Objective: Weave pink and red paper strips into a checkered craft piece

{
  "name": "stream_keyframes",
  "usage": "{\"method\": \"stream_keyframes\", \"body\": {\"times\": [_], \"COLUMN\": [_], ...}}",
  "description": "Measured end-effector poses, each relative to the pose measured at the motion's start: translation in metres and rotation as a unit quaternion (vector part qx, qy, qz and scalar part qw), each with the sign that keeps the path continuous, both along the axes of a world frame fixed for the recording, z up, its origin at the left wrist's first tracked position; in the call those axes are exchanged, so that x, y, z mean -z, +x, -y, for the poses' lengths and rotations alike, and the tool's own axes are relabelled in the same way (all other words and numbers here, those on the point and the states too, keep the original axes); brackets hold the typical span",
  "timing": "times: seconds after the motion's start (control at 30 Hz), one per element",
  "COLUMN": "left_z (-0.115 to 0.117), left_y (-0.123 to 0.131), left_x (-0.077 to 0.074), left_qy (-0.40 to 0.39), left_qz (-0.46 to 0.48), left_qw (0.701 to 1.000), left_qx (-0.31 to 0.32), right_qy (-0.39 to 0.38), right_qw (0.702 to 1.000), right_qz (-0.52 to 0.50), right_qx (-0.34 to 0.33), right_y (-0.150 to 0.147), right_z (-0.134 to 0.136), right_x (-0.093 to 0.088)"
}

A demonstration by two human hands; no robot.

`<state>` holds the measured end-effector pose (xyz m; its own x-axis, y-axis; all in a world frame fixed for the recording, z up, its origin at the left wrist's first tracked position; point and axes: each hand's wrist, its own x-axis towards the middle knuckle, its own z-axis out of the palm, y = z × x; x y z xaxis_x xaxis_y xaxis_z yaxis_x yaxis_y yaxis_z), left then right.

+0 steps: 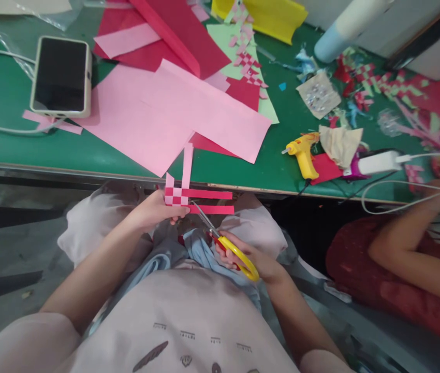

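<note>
Over my lap, my left hand (157,211) pinches a small woven piece of pink and red paper strips (176,197) at its left side. Two red strip ends stick out to the right of the weave, and pale pink ends stand up from its top. My right hand (239,255) is closed around the handles of a pair of scissors (239,256) with yellow and red grips. The scissor blades point up and left, with their tips at the right edge of the weave by the lower red strip. Whether the blades touch the paper, I cannot tell.
Large pink sheets (138,109) and red sheets (189,36) lie on the green table (2,145). A boxy device with a dark screen (61,75) stands left. Right are a yellow glue gun (303,155), a white power strip (379,163) with cables, and another person's arm (410,248).
</note>
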<state>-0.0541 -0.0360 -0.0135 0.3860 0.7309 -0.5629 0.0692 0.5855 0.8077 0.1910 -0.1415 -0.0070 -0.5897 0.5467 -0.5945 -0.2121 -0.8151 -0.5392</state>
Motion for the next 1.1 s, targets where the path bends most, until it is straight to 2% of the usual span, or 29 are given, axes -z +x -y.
{"method": "stream_keyframes", "body": {"times": [0.37, 0.7, 1.1], "left_z": [-0.001, -0.001, -0.003], "left_y": [-0.002, -0.004, -0.006], "left_x": [0.004, 0.007, 0.009], "left_qy": [0.003, -0.005, -0.004], "left_qz": [-0.011, -0.014, -0.038], "left_qw": [1.0, 1.0, 0.998], "left_qx": [0.012, 0.02, 0.043], "right_qy": [0.006, -0.01, -0.008], "right_qw": [1.0, 1.0, 1.0], "right_qz": [-0.001, -0.017, -0.023], "right_qx": [-0.015, -0.009, -0.012], "right_y": [0.0, 0.006, 0.004], "right_z": [-0.002, 0.003, 0.003], "right_x": [0.001, 0.013, 0.014]}}
